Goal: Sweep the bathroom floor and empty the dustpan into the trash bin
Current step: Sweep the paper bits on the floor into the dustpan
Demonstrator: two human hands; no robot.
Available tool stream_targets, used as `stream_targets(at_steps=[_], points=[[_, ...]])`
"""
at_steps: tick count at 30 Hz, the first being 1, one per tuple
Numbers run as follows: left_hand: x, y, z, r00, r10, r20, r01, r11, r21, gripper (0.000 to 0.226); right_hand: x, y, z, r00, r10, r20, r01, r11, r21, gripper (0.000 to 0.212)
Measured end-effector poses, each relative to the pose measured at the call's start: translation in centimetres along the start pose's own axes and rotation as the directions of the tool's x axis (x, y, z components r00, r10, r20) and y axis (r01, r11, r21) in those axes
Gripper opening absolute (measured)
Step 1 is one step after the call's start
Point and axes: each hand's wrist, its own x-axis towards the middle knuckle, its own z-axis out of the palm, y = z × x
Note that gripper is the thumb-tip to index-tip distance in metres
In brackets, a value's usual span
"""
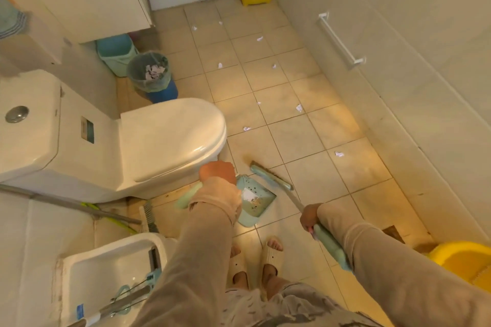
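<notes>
- Your left hand (217, 171) sits low centre of the frame, fingers curled tight around the top of the dustpan's handle, just beside the toilet (170, 138) bowl.
- The dustpan (256, 203) rests on the tile floor (292, 141) right below that hand, mouth facing up-frame, with a white scrap and some dark grit already inside.
- Your right hand (309, 216), lower right of centre, is wrapped around the broom handle where the thin shaft meets the green grip.
- The broom head (271, 175) is down on the floor, touching or just off the dustpan's lip; I can't tell which.
- Paper scraps (299, 107) are scattered up the middle of the frame toward the door, well apart from the pan, so plenty of sweeping looks left.
- The trash bin (150, 71) with its liner sits upper left of centre, behind the toilet, already holding crumpled paper.
- Handling call: those scraps look feather-light and will likely skitter, so short, gentle strokes suit them.
- The pan looks like thin, light plastic; hold it by the handle and keep it level when you lift, or the load may slide out.
- The broom's long shaft probably gives better control gripped lower down.
</notes>
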Motion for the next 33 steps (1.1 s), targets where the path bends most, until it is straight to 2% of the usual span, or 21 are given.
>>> stream_targets(at_steps=[1, 2, 3, 4, 5, 6, 8, 11, 12, 16, 19, 21, 23, 28, 33], points=[[0.0, 0.1, 0.0, 1.000, 0.006, -0.004, -0.006, 1.000, -0.001, 0.028, 0.0, 0.2, 0.1, 0.998, -0.049, 0.028, 0.047, 0.997, 0.066, 0.023], [-0.1, 0.1, 0.0, 1.000, 0.013, -0.013, -0.013, 1.000, 0.001, 0.028, -0.6, 0.2, 0.2, 0.999, -0.021, 0.040, 0.021, 1.000, -0.007, 0.026], [-0.1, 0.1, 0.1, 1.000, 0.019, -0.025, -0.018, 1.000, 0.003, 0.028, -0.9, 0.3, 0.1, 0.998, 0.005, 0.062, 0.001, 0.995, -0.098, 0.040], [-0.3, 0.0, 0.2, 0.999, 0.021, -0.032, -0.021, 1.000, 0.003, 0.029, -0.9, 0.6, -0.3, 0.996, 0.012, 0.086, -0.002, 0.993, -0.114, 0.056], [-0.3, 0.0, 0.3, 0.999, 0.023, -0.034, -0.023, 1.000, 0.005, 0.029, -1.2, 0.8, -0.9, 0.989, 0.044, 0.144, -0.030, 0.995, -0.097, 0.061], [-0.3, -0.2, 0.3, 0.999, 0.024, -0.035, -0.024, 1.000, 0.009, 0.029, -1.9, 1.0, -1.6, 0.989, 0.023, 0.149, -0.009, 0.996, -0.092, 0.054], [-0.2, -0.3, 0.4, 0.999, 0.026, -0.040, -0.026, 1.000, 0.015, 0.029, -2.4, 1.8, -2.7, 0.994, 0.024, 0.102, -0.020, 0.999, -0.042, 0.047], [0.0, -0.4, 0.6, 0.997, 0.045, -0.063, -0.043, 0.999, 0.026, 0.028, -1.9, 3.0, -3.2, 0.997, -0.016, 0.081, 0.001, 0.981, 0.193, 0.069], [0.1, -0.5, 0.6, 0.995, 0.060, -0.075, -0.057, 0.998, 0.036, 0.028, -1.6, 3.4, -3.2, 0.997, -0.023, 0.069, 0.007, 0.972, 0.233, 0.069], [1.0, -1.1, -0.7, 0.983, 0.118, -0.141, -0.105, 0.990, 0.098, 0.029, -1.0, 4.2, -2.6, 0.993, -0.070, -0.097, 0.098, 0.937, 0.334, 0.038], [2.2, -0.8, -2.2, 0.967, 0.178, -0.184, -0.152, 0.977, 0.146, 0.028, -0.4, 4.3, -1.8, 0.991, -0.010, -0.135, 0.067, 0.903, 0.424, 0.031], [3.0, 0.1, -3.1, 0.953, 0.229, -0.199, -0.194, 0.964, 0.183, 0.027, -0.1, 4.3, -1.8, 0.992, 0.022, -0.127, 0.033, 0.908, 0.418, 0.026], [3.6, 1.5, -3.8, 0.938, 0.284, -0.198, -0.242, 0.947, 0.209, 0.028, 0.0, 5.1, -2.0, 0.988, 0.040, -0.149, 0.026, 0.909, 0.416, 0.025], [5.4, 5.8, -6.0, 0.901, 0.389, -0.192, -0.333, 0.904, 0.268, 0.030, 0.4, 7.6, -4.6, 0.984, 0.079, -0.163, 0.021, 0.845, 0.535, 0.023], [7.9, 10.2, -9.1, 0.911, 0.379, -0.163, -0.317, 0.896, 0.310, 0.029, 0.6, 9.7, -11.0, 0.985, 0.045, -0.165, 0.073, 0.762, 0.643, 0.029]])
